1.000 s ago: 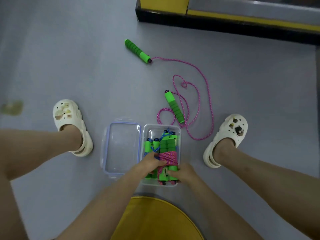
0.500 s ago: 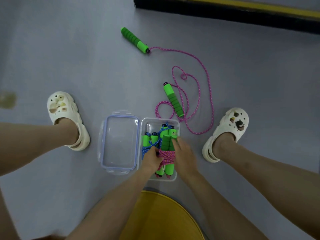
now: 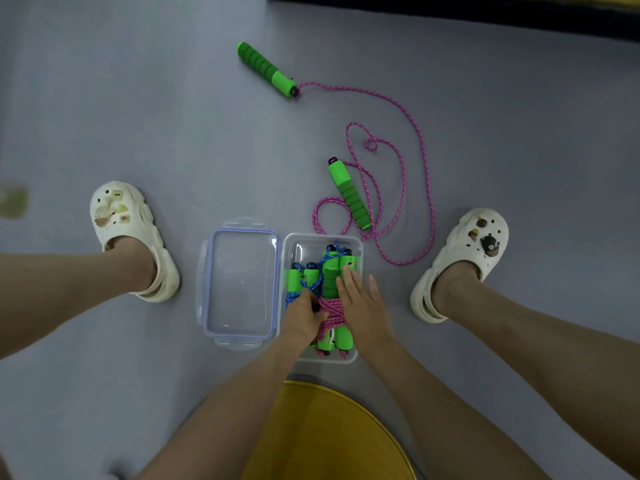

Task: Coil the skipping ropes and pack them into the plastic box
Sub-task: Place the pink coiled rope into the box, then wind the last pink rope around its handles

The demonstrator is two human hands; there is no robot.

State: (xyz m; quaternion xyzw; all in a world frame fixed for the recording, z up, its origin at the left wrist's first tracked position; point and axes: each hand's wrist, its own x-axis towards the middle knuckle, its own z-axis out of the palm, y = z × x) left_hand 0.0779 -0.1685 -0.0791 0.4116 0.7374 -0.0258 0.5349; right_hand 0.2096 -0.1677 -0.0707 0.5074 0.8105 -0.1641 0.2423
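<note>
Floor (image 3: pixel 138 98): grey, smooth; a black edge (image 3: pixel 450 8) runs along the top of the view.
Loose skipping rope (image 3: pixel 424 174): pink braided cord looped on the floor beyond the box, one loop touching the box's far rim.
Its handles: far handle (image 3: pixel 266 69) well apart; near handle (image 3: pixel 349 194) just beyond the box, lying over the cord.
Clogs: cream, holed; left clog (image 3: pixel 128 233) and right clog (image 3: pixel 464 261) flank the box.
Yellow cloth (image 3: pixel 329 434): low centre, between the forearms.
Plastic box (image 3: pixel 358 244): clear, on the floor between the feet.
Lid (image 3: pixel 242 282): open flat to the box's left, blue-edged.
Blue-corded bundle (image 3: pixel 301 277): in the box's left side.
Pink-corded bundle (image 3: pixel 332 315): in the box's right side, partly covered by both hands.
Left hand (image 3: pixel 304 315): fingers curled down among the cords; fingertips hidden, grip unclear.
Right hand (image 3: pixel 362 306): flat, fingers straight and spread, lying on the pink-corded bundle's handles, gripping nothing.
Materials: handles green ribbed foam; cords braided.
</note>
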